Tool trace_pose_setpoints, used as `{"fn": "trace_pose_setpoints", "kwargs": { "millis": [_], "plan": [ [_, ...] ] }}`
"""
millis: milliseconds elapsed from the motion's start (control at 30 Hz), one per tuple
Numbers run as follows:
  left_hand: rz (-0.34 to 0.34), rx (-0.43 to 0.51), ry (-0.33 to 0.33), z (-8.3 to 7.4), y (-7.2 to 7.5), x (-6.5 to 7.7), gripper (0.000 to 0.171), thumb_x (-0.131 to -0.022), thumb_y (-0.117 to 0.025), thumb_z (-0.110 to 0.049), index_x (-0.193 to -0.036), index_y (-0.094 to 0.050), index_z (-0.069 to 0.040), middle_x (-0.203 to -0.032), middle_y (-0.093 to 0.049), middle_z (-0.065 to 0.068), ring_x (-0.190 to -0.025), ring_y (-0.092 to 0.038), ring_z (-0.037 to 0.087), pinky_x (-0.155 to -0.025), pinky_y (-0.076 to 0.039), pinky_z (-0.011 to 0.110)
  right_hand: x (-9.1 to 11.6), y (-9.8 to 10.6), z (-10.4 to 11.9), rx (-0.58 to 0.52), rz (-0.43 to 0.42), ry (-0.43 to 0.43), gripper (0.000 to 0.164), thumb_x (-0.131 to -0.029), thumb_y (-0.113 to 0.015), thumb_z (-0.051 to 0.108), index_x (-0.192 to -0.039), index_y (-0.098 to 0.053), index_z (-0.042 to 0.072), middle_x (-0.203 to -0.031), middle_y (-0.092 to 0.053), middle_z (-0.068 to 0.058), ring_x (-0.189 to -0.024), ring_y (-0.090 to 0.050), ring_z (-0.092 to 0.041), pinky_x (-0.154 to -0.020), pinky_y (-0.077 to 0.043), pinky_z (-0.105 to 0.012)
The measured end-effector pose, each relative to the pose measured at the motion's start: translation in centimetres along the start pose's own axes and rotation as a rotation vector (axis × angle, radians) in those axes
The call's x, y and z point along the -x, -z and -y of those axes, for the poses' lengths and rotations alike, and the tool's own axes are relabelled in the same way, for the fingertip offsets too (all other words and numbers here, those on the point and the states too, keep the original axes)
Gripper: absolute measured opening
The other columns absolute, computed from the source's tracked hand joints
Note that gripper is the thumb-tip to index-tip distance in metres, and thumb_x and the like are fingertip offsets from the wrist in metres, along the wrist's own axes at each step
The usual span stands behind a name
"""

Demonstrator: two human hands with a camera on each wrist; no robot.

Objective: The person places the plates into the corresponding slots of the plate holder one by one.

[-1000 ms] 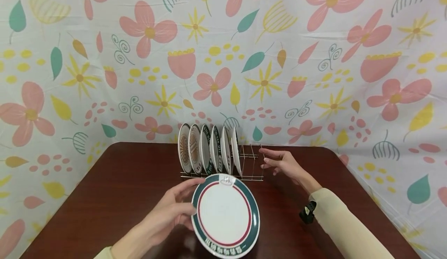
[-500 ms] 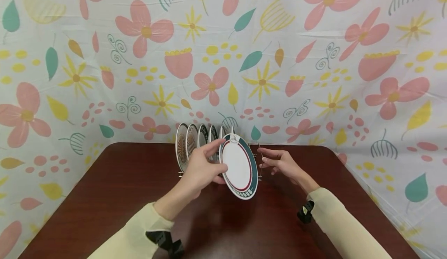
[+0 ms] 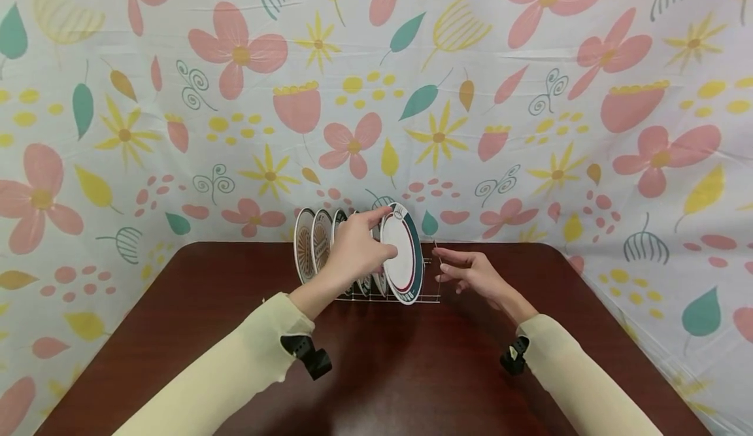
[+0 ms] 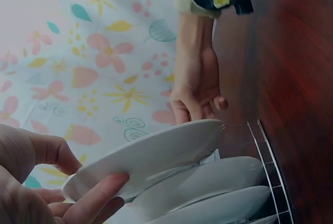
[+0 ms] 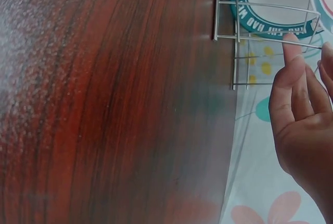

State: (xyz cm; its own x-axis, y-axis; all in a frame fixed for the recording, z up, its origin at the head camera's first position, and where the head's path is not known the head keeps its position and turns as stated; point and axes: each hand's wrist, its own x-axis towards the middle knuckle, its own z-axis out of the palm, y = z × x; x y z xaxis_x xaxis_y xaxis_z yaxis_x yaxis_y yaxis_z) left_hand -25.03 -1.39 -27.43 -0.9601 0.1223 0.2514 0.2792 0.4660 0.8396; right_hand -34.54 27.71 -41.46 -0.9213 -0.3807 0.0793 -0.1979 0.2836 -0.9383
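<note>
My left hand (image 3: pixel 360 248) pinches a white plate (image 3: pixel 401 256) with a green band and red ring by its left rim, thumb on the front face and fingers behind. The plate stands nearly upright over the right part of a wire dish rack (image 3: pixel 432 302). In the left wrist view the held plate (image 4: pixel 151 148) is tilted beside the racked plates (image 4: pixel 208 179). My right hand (image 3: pixel 479 280) grips the upright end wire of the rack between thumb and fingers. Several plates (image 3: pixel 303 246) stand in a row in the rack's left part, some partly hidden behind my left hand.
The rack stands near the back edge of a dark red-brown wooden table (image 3: pixel 412 370). Behind the table hangs a white cloth (image 3: pixel 512 96) with flower and leaf prints. Dark wrist-worn devices sit on both cream sleeves (image 3: pixel 235 351).
My left hand has carried the plate from the front of the table back and up to the rack, turning it more edge-on. My right hand has stayed at the rack's end wire.
</note>
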Motion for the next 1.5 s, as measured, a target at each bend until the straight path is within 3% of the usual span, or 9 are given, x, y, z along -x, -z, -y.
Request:
{"fn": "trace_pose_setpoints", "kwargs": {
  "millis": [300,500,833,900,967,1067,1133,1300,1500],
  "plan": [
    [-0.005,-0.147,-0.022,-0.8,-2.3,-1.1,0.077,-0.078,-0.081,-0.002,-0.151,-0.06,-0.015,-0.099,-0.077,0.018,-0.038,-0.046,0.008,-0.046,-0.046,0.025,0.0,-0.1,0.1,-0.001,0.003,-0.01,0.048,-0.107,-0.064,0.015,-0.154,-0.055,0.008,-0.152,-0.055,-0.016,-0.107,-0.075,-0.028,-0.062,-0.057,-0.034],
    [0.046,-0.137,-0.019,-0.7,-4.0,-0.7,0.075,-0.083,-0.079,-0.003,-0.153,-0.057,-0.014,-0.049,-0.051,0.003,-0.036,-0.033,0.01,-0.04,-0.035,0.023,0.1,0.0,0.1,-0.001,0.017,0.007,0.051,-0.107,-0.064,0.019,-0.155,-0.053,0.006,-0.153,-0.053,-0.02,-0.108,-0.074,-0.029,-0.062,-0.057,-0.035],
    [-0.044,-0.078,-0.048,1.0,-6.9,-0.9,0.064,-0.087,-0.074,0.001,-0.149,-0.06,-0.006,-0.044,-0.048,-0.001,-0.034,-0.032,0.009,-0.038,-0.03,0.021,0.0,0.2,0.2,-0.017,0.036,0.019,0.052,-0.108,-0.063,0.017,-0.156,-0.05,0.005,-0.153,-0.053,-0.021,-0.109,-0.074,-0.028,-0.062,-0.057,-0.035],
    [-0.074,-0.06,-0.068,1.4,-7.6,-1.0,0.062,-0.087,-0.07,0.005,-0.148,-0.06,-0.004,-0.067,-0.07,0.006,-0.035,-0.032,0.008,-0.038,-0.029,0.021,0.0,0.2,0.2,-0.023,0.031,0.015,0.053,-0.107,-0.065,0.018,-0.156,-0.051,0.005,-0.152,-0.054,-0.022,-0.109,-0.074,-0.028,-0.062,-0.057,-0.034],
    [-0.104,-0.055,-0.097,2.0,-8.3,-1.0,0.062,-0.088,-0.066,0.009,-0.149,-0.059,-0.002,-0.106,-0.077,0.016,-0.044,-0.052,0.012,-0.039,-0.029,0.021,0.1,0.1,0.1,-0.028,0.027,0.006,0.053,-0.107,-0.065,0.019,-0.156,-0.051,0.006,-0.151,-0.055,-0.022,-0.109,-0.074,-0.028,-0.062,-0.057,-0.034],
    [-0.14,-0.073,-0.143,2.6,-9.3,-0.9,0.063,-0.089,-0.062,0.013,-0.15,-0.057,0.0,-0.153,-0.05,0.022,-0.086,-0.076,0.027,-0.048,-0.042,0.023,0.2,-0.1,0.0,-0.031,0.023,0.004,0.054,-0.107,-0.065,0.021,-0.157,-0.051,0.007,-0.15,-0.056,-0.021,-0.108,-0.074,-0.028,-0.061,-0.056,-0.033],
    [-0.161,-0.096,-0.168,3.0,-9.7,-0.7,0.062,-0.09,-0.062,0.014,-0.15,-0.056,0.001,-0.154,-0.048,0.024,-0.109,-0.071,0.036,-0.06,-0.049,0.026,0.2,-0.2,-0.1,-0.034,0.015,0.003,0.053,-0.107,-0.066,0.021,-0.156,-0.051,0.008,-0.149,-0.058,-0.019,-0.107,-0.074,-0.028,-0.061,-0.055,-0.032],
    [-0.182,-0.098,-0.166,3.7,-10.7,-0.2,0.062,-0.094,-0.066,0.013,-0.153,-0.053,-0.001,-0.158,-0.044,0.023,-0.104,-0.072,0.036,-0.079,-0.057,0.037,0.2,-0.2,-0.2,-0.055,0.012,0.0,0.052,-0.107,-0.065,0.016,-0.156,-0.051,0.007,-0.15,-0.057,-0.02,-0.106,-0.075,-0.028,-0.059,-0.054,-0.03],
    [-0.22,-0.113,-0.155,3.9,-11.5,-0.4,0.063,-0.093,-0.065,0.014,-0.152,-0.053,0.0,-0.158,-0.044,0.023,-0.102,-0.072,0.038,-0.083,-0.059,0.043,0.3,0.1,-0.2,-0.058,0.013,-0.006,0.053,-0.107,-0.066,0.018,-0.157,-0.051,0.009,-0.151,-0.057,-0.017,-0.109,-0.074,-0.028,-0.06,-0.055,-0.032]
  ]
}}
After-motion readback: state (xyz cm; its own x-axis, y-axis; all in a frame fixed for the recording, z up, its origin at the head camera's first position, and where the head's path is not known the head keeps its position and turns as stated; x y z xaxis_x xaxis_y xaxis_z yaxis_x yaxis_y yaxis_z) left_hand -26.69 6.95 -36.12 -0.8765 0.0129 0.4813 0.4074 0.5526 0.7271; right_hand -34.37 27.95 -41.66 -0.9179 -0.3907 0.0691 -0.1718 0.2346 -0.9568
